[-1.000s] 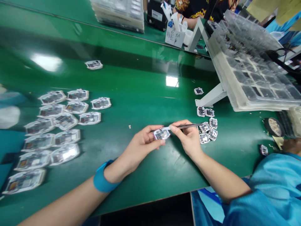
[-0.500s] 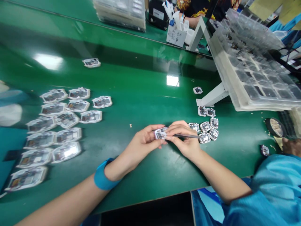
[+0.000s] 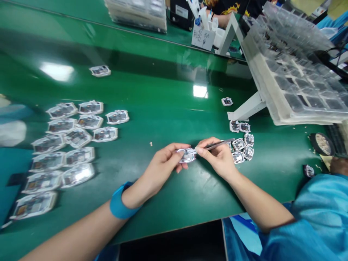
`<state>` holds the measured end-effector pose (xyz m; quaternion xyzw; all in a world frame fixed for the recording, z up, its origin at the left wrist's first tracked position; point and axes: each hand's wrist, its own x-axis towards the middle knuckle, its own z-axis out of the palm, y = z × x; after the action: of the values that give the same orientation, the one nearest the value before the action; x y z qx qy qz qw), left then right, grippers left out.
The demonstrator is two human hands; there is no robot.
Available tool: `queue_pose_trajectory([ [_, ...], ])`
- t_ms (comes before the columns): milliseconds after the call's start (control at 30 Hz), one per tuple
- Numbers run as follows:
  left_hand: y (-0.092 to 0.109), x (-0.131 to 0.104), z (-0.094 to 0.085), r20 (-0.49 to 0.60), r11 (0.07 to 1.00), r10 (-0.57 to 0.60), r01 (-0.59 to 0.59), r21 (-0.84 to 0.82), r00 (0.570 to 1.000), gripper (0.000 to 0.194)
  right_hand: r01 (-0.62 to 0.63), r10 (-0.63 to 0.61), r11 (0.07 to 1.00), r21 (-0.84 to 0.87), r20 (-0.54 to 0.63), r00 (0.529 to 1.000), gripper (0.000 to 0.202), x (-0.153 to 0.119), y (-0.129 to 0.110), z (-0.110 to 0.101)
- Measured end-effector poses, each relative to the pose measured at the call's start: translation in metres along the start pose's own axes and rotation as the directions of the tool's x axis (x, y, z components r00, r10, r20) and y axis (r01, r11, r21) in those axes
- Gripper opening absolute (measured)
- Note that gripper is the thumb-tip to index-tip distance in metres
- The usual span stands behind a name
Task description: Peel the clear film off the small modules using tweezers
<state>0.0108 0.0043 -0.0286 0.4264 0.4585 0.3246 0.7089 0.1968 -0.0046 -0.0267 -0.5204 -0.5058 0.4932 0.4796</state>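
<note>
A small white-framed electronic unit (image 3: 187, 155) is held by my left hand (image 3: 166, 159), thumb on its near left side and fingers beneath. My right hand (image 3: 214, 156) pinches dark tweezers (image 3: 220, 144) whose shaft points up to the right; its fingertips are at the unit's right edge. Several similar units (image 3: 238, 144) lie on the green table just right of my right hand, one partly hidden behind it. At the left, more units (image 3: 77, 156) lie in rough rows.
A stack of clear trays (image 3: 312, 98) stands on a white metal stand (image 3: 250, 106) at the right. Behind are a labelled box of tools (image 3: 202, 39) and more trays (image 3: 137, 16). A co-worker's hand (image 3: 339, 166) is by a round dish (image 3: 322, 144).
My right hand has drawn back slightly from the unit, and the tweezers have tilted upward. More of the unit shows, with my left thumb now over its left side.
</note>
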Motion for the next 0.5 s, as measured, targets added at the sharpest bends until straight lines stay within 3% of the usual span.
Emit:
queue_pose_trajectory([
  [200,0.0015,-0.0007,-0.0004,0.011,0.999,-0.022,0.022,-0.039,1.000,0.027,-0.091,0.089,0.994,0.059,0.030,0.996,0.027,0.0019,-0.0009,-0.0003],
  [367,0.0045,0.0000,0.0001,0.007,0.994,-0.051,0.051,-0.096,0.999,0.027,0.005,-0.003,0.999,0.036,-0.062,0.998,0.021,-0.0009,0.0029,0.0016],
  [500,0.0050,0.0003,0.0004,0.019,0.992,-0.062,0.064,-0.105,0.998,0.029,0.044,-0.042,0.998,0.038,-0.062,0.997,0.018,-0.0021,0.0050,0.0037],
])
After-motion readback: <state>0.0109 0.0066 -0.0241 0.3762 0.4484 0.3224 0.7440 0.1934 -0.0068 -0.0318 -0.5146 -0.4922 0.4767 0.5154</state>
